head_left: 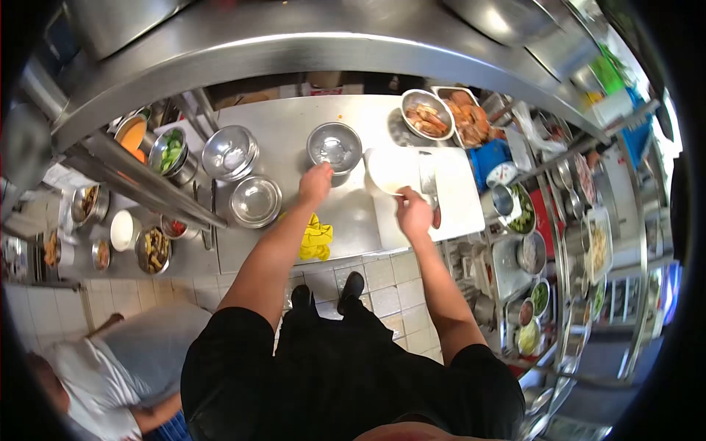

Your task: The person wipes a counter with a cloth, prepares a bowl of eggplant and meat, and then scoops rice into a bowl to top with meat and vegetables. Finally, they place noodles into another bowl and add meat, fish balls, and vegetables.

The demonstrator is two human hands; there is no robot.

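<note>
My left hand (316, 184) is closed at the near-left rim of a steel bowl (334, 151), which stands on the steel counter. With closed fingers, my right hand (415, 214) grips the near edge of a white bowl (390, 170) above the left part of a white cutting board (465, 195). A cleaver (428, 173) lies on that board, just right of the white bowl, its handle toward me. Below my left forearm's right side is a yellow cloth (316, 239) at the counter's front edge. What the white bowl contains cannot be made out.
Steel bowls (230, 152) stand left on the counter (287, 117). Behind the board are a bowl of cooked-looking pieces (427, 117) and a tray of browned meat (468, 117). A steel shelf (323, 55) crosses overhead. Ingredient racks line the right; another person (140, 360) bends at lower left.
</note>
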